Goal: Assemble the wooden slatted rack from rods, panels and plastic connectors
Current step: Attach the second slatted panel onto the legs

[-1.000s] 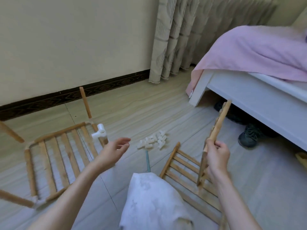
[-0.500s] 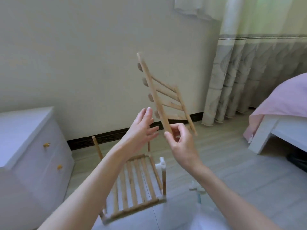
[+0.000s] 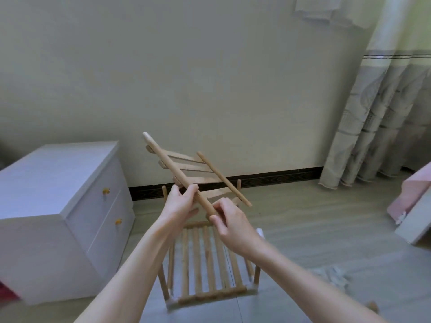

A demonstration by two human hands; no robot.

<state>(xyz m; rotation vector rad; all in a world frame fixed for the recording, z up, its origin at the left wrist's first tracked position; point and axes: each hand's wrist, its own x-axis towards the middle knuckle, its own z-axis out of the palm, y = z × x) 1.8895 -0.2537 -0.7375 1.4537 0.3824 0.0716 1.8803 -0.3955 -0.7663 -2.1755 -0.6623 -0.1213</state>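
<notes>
One view only, from the head camera, looking forward and down. At 6 o'clock lies a grey wood-grain floor (image 3: 303, 241), and beyond it, filling the frame from 9 through 12 to 2 o'clock, stands a plain pale wall (image 3: 186, 78) edged with a dark patterned skirting board (image 3: 268, 178). One white drawer cabinet (image 3: 58, 206) sits at 9 o'clock; two amber knobs show on its front. One grey-and-cream curtain (image 3: 382, 113) hangs at 2 o'clock, and at 3 o'clock the corner of one bed (image 3: 415, 206) with pink cover enters the frame.

Two slatted panels are visible. One slatted panel (image 3: 193, 173) is held in the air at the centre, tilted, its near side rail running from 11 o'clock down toward the hands. Left hand (image 3: 179, 203) grips that rail from below, fingers curled round it. Right hand (image 3: 231, 220) pinches the rail's lower end between thumb and curled fingers. The second panel is part of the partly built rack (image 3: 205, 259) standing on the floor at 6 o'clock, directly under the hands; four upright rods can be counted at its corners, with white plastic connectors (image 3: 253, 285) at the near corners. A blurred pale heap at 5 o'clock cannot be identified.
</notes>
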